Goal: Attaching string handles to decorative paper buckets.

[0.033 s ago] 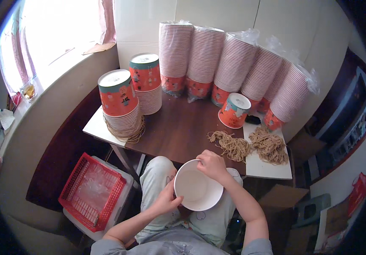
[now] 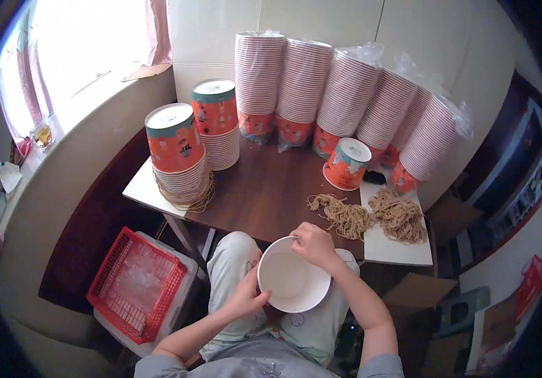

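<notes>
Daylight from a window (image 2: 95, 38) falls across a brown-topped table (image 2: 246, 195), where a person in a grey shirt (image 2: 227, 366) sits working bare-handed. One paper bucket (image 2: 290, 277) is held above the lap, just in front of the table's edge, its mouth turned up. The left hand (image 2: 249, 295) grasps its left side, thumb at the rim, while the right hand (image 2: 314, 244) pinches the far rim; whether any cord lies under those fingers cannot be told. Judging by the layout, the work is partway along: two stacks of upside-down buckets (image 2: 176, 151) stand at the left, the nearer with thin cord (image 2: 189, 200) looped about its lower rims, while no cord shows on the bucket in hand. Much appears left to handle: tall bagged stacks (image 2: 346, 88) stand along the wall (image 2: 205, 38), a lone upturned bucket (image 2: 348, 170) sits before them, and two tangled cord heaps (image 2: 399, 217) lie at the right. The held bucket is round and smooth, plain white inside, with a pale rim; its outer side is hidden. Beside the table, a red basket (image 2: 169, 301) holds crumpled clear plastic (image 2: 142, 274).
</notes>
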{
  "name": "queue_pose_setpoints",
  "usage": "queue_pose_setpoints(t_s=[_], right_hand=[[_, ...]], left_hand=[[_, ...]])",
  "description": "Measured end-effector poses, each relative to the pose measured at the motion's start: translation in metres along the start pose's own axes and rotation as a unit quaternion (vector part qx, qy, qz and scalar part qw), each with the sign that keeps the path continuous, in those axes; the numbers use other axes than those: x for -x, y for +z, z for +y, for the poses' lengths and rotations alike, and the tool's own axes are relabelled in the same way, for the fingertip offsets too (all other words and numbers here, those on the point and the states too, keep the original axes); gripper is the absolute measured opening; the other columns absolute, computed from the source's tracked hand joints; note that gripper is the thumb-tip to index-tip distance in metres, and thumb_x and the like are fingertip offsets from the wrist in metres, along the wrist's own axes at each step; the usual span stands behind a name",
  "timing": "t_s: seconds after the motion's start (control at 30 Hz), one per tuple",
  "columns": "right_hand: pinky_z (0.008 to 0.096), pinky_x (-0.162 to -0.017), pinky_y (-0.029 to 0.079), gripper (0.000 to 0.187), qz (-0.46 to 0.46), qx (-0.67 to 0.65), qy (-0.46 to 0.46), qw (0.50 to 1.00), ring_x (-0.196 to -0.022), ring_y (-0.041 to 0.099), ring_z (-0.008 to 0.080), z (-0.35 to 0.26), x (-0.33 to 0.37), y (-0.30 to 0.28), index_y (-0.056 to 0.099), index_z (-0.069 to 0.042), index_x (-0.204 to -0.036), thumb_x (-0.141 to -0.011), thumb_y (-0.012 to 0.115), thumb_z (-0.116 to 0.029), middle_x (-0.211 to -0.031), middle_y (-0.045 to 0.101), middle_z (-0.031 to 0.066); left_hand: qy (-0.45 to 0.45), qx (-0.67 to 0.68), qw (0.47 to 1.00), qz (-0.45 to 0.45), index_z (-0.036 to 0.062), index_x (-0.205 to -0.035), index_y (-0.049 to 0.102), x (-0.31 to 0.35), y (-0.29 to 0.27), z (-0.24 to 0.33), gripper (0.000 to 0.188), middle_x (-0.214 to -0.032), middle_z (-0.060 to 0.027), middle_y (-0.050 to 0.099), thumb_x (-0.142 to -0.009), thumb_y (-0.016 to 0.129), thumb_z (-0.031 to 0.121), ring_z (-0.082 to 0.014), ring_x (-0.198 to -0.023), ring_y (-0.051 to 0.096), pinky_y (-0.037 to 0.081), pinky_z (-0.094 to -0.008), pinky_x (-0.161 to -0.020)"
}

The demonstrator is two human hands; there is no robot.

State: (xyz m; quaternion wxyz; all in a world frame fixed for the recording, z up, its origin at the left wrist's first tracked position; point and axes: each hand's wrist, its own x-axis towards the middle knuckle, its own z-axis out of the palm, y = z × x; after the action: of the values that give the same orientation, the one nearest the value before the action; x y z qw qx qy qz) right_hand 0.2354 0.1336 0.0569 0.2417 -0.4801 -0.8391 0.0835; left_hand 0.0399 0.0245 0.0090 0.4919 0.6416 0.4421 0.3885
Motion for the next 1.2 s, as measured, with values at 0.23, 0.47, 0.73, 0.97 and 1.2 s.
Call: queue_pose_setpoints(t_s=[0.23,0.47,0.73,0.97,1.2], right_hand=[[0.0239,-0.065,0.047,0.029,-0.072,-0.411,0.217,0.882,-0.075,0.056,0.0096,0.078,-0.028,-0.011,0.056,0.000,-0.109,-0.083,0.054,-0.013,-0.088,0.061,0.0029],[0.0393,-0.070,0.048,0.015,0.003,0.098,0.143,0.985,-0.078,0.061,0.0251,0.140,-0.029,0.003,0.069,-0.014,-0.083,-0.072,0.059,-0.018,-0.085,0.063,0.0094],[0.0372,-0.078,0.038,0.025,-0.058,0.296,-0.027,0.953,-0.100,0.051,0.0201,0.147,-0.074,0.034,0.063,-0.021,-0.096,-0.072,0.058,-0.017,-0.099,0.056,0.0004],[0.0327,-0.075,0.038,0.015,-0.111,0.406,-0.150,0.895,-0.090,0.053,0.0157,0.155,-0.110,0.046,0.063,-0.018,-0.085,-0.075,0.053,-0.016,-0.088,0.058,-0.0027],[0.0376,-0.074,0.041,0.013,-0.097,0.300,-0.077,0.946,-0.086,0.056,0.0196,0.159,-0.113,0.045,0.065,-0.015,-0.081,-0.071,0.059,-0.020,-0.083,0.061,0.0017]], left_hand=[[-0.012,-0.047,0.999,-0.010,0.0012,-0.132,0.026,-0.003,-0.011,0.005,0.063,-0.117,-0.0240,0.045,-0.075,0.051,0.010,-0.0342,-0.106,0.049,0.042,-0.0371,-0.087],[-0.041,-0.347,0.936,-0.036,0.0098,-0.120,0.045,-0.041,-0.037,0.047,0.037,-0.087,-0.0182,0.062,-0.084,0.047,0.018,-0.0367,-0.072,0.059,0.048,-0.0441,-0.065],[0.231,-0.441,0.852,-0.162,0.0156,-0.108,0.056,-0.098,-0.024,0.067,0.028,-0.081,-0.0084,0.064,-0.081,0.048,0.017,-0.0281,-0.068,0.062,0.049,-0.0405,-0.060],[0.330,-0.497,0.759,-0.260,0.0205,-0.107,0.060,-0.118,0.007,0.081,0.034,-0.079,-0.0061,0.064,-0.075,0.050,0.013,-0.0241,-0.077,0.062,0.051,-0.0356,-0.064],[0.232,-0.430,0.829,-0.272,0.0187,-0.111,0.057,-0.125,-0.008,0.061,0.034,-0.089,-0.0109,0.063,-0.077,0.056,0.022,-0.0279,-0.082,0.061,0.049,-0.0402,-0.069]])
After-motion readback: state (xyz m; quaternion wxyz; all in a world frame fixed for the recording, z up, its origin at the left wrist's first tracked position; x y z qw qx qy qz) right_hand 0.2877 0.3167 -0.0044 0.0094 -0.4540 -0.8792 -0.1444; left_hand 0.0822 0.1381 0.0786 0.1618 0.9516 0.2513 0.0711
